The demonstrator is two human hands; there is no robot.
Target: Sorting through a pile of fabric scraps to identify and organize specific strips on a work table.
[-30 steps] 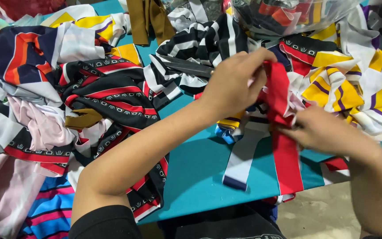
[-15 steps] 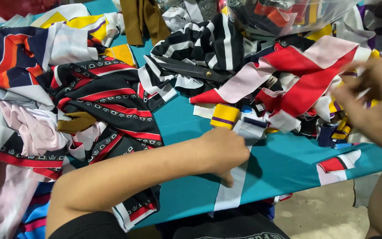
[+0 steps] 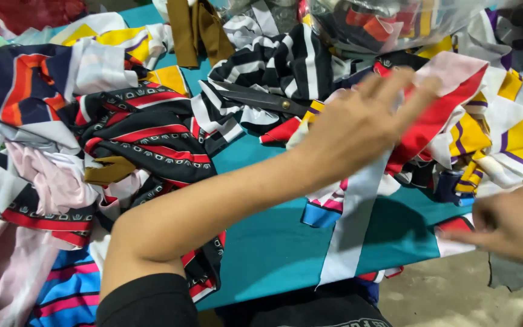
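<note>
My left hand [image 3: 364, 121] reaches across from the lower left with its fingers spread, flat over a red and white cloth piece [image 3: 449, 91]. A long white strip [image 3: 355, 230] runs from under that hand down over the front edge of the teal table [image 3: 261, 254]. My right hand [image 3: 516, 227] is low at the right, blurred, fingers curled, its tips next to a small red and white scrap [image 3: 452, 239] at the table's edge. Whether it grips the scrap is unclear.
Heaps of cloth scraps cover the table: black-red patterned ones [image 3: 146, 139] at left, black-white striped ones [image 3: 286, 66] at the back, yellow-white ones [image 3: 503, 139] at right. Black scissors [image 3: 255, 97] lie on the striped cloth. A clear plastic bag [image 3: 388, 21] of scraps stands behind.
My left hand has moved from the front of the table up and right onto the red and white cloth. My right hand has dropped from the upper right to the table's edge.
</note>
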